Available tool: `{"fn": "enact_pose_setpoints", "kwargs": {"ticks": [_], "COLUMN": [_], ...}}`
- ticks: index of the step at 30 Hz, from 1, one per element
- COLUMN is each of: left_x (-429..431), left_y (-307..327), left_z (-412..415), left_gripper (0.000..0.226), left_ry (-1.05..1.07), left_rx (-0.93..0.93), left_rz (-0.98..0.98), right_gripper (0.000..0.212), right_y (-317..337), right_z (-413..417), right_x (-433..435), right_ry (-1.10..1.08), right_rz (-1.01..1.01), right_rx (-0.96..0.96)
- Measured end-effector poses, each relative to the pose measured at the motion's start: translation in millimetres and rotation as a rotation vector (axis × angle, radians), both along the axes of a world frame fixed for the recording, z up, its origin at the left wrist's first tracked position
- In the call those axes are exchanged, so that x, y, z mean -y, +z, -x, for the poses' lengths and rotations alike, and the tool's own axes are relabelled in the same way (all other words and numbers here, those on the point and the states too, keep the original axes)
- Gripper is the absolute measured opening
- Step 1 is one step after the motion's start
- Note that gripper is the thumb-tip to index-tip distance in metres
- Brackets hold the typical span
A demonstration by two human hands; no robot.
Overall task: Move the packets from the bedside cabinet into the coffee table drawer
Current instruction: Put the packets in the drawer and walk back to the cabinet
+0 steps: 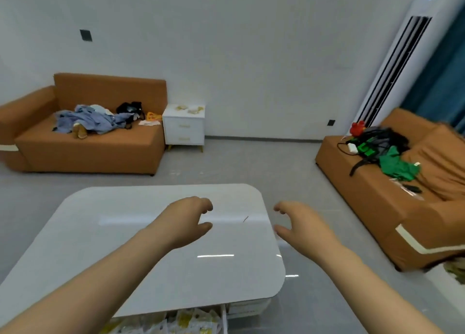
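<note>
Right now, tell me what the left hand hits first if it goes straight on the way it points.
Nothing close: the left hand hovers over the glossy white coffee table top, and its line looks free past the far edge, though depth is unclear.

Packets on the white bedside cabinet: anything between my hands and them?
Only the glossy white coffee table, below the empty left hand and right hand. Beyond it, grey floor runs unobstructed to the white bedside cabinet with the pale packets on top.

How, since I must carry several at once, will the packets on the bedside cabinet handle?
Probably light: the packets lie low and small on the bedside cabinet. Likely floppy and slippery, judging by the crinkled, glossy ones in the open drawer.
</note>
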State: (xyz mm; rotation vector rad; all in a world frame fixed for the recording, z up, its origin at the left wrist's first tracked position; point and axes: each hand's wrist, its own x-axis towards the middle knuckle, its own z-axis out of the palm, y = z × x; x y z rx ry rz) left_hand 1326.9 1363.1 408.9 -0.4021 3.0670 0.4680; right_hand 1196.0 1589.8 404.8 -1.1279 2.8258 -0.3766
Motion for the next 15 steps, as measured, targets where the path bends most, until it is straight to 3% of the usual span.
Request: {"fn": "enact_pose_setpoints", "kwargs": {"ticks": [8,15], "left_x": [-153.1,-263.0], "left_y": [103.4,166.4], "left_z": [114.3,189.3], "left_gripper": [0.042,0.041], "left_ry": [-0.218,-0.358], "left_rx": [-0.231,-0.388], "left_rz": [0.113,0.126], "right_gripper": [0.043,0.04], "right_y": [118.4,181.1], "right_z": [66.1,103.8], "right_x": [-166.4,-276.5], "right_ry": [-0.114,-0.271], "right_rz": [0.055,0.121], "right_rx": [-0.27,-0.422]}}
